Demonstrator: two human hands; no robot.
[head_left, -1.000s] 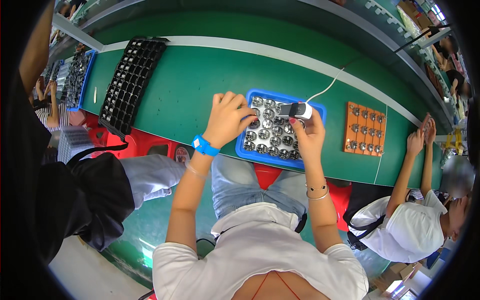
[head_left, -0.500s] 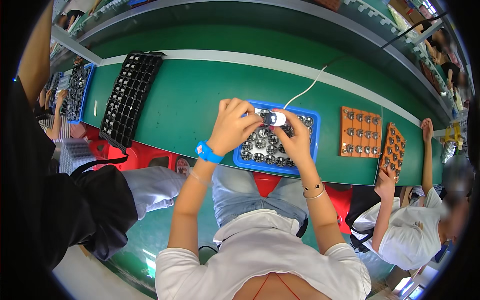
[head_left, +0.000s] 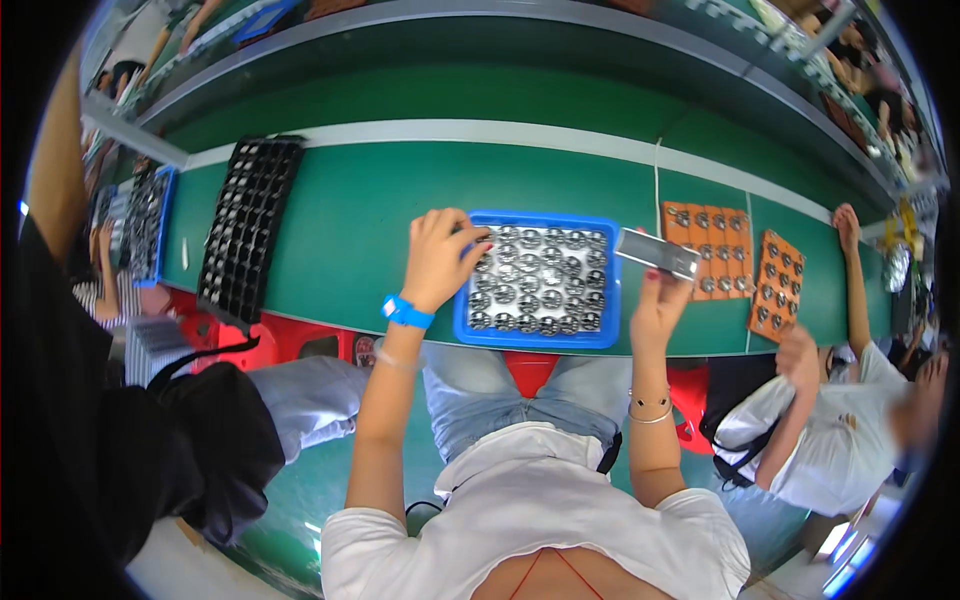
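Note:
In front of me a blue tray (head_left: 463, 325) holds rows of small round metal parts (head_left: 528, 262) on a white insert. My left hand (head_left: 437, 258) reaches over the tray's far left corner, thumb and forefinger pinched at a round part there; whether that part is lifted cannot be made out. To the right of the tray, my right hand (head_left: 660, 308) grips a flat, silver-grey rectangular handheld device (head_left: 656, 253) with a dark panel. The device is held tilted above the bench, and a white cable (head_left: 657, 185) rises behind it.
Orange boards (head_left: 722, 240) with metal parts stand on the green bench (head_left: 370, 230) to the right, the farther one beside a co-worker's hand (head_left: 797, 355). A black compartment tray (head_left: 250, 225) and another blue tray (head_left: 166, 225) lie left. A person in black sits close on my left.
My hands have parted: the right one has carried the device off the tray to the right and turned it. The left hand stays by the tray's far left corner. The view has shifted slightly.

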